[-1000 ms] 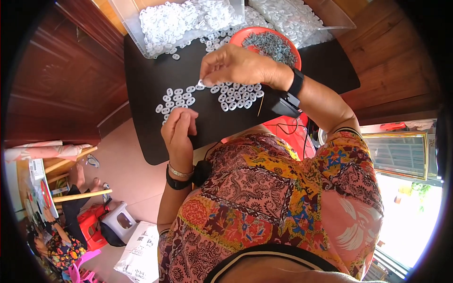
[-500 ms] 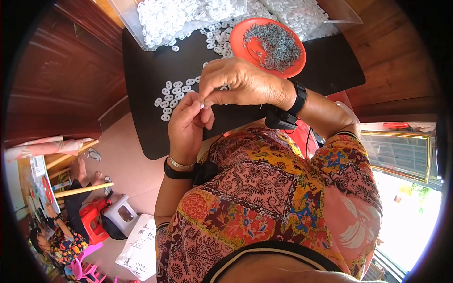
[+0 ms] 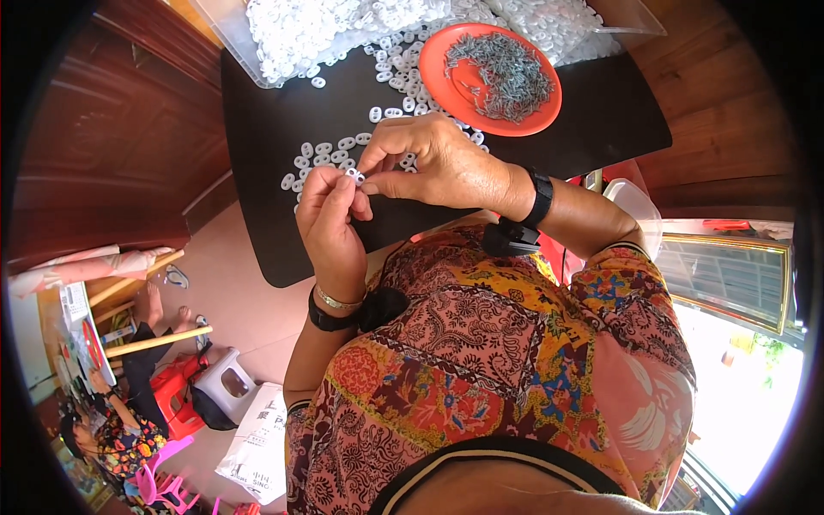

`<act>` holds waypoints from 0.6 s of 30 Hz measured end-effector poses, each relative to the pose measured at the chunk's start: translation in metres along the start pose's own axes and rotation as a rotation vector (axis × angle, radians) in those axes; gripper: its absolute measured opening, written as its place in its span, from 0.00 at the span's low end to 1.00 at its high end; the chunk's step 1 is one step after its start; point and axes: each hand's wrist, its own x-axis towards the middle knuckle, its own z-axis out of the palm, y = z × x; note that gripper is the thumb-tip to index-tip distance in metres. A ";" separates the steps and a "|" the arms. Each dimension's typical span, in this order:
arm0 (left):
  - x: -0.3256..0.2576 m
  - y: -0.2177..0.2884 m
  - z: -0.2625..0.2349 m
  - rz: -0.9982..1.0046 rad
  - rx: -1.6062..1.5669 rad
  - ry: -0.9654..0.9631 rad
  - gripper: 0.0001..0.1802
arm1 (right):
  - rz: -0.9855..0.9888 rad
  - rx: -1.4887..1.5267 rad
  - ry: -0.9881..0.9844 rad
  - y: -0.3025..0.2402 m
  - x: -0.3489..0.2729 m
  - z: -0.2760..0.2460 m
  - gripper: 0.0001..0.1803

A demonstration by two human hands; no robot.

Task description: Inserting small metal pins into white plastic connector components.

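Note:
My left hand (image 3: pixel 333 225) pinches a small white oval plastic piece with two holes (image 3: pixel 353 174) between thumb and forefinger, just above the table. The thumb and forefinger of my right hand (image 3: pixel 446 167) close together at the right edge of that piece; whatever lies between them is too small to make out. Under and beyond my hands, many similar loose white pieces (image 3: pixel 323 160) lie on the dark table (image 3: pixel 266 129). Farther off to the right, an orange-red plate (image 3: pixel 438 96) holds a heap of small grey metal nails or pins (image 3: pixel 515 86).
A clear plastic bin (image 3: pixel 230 41) heaped with white pieces stands at the far left of the table, with a bag of more pieces (image 3: pixel 558 30) beside it. At the lower left are a person (image 3: pixel 120 429), a grey stool (image 3: pixel 227 386) and a white sack (image 3: pixel 260 446).
My right hand has shifted slightly right and down, uncovering more loose pieces. The white piece has risen a little and turned so its holes show. My left hand still grips it.

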 end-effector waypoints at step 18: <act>0.001 0.004 -0.005 -0.198 -0.078 -0.261 0.12 | -0.268 -0.206 0.043 0.001 -0.005 -0.006 0.04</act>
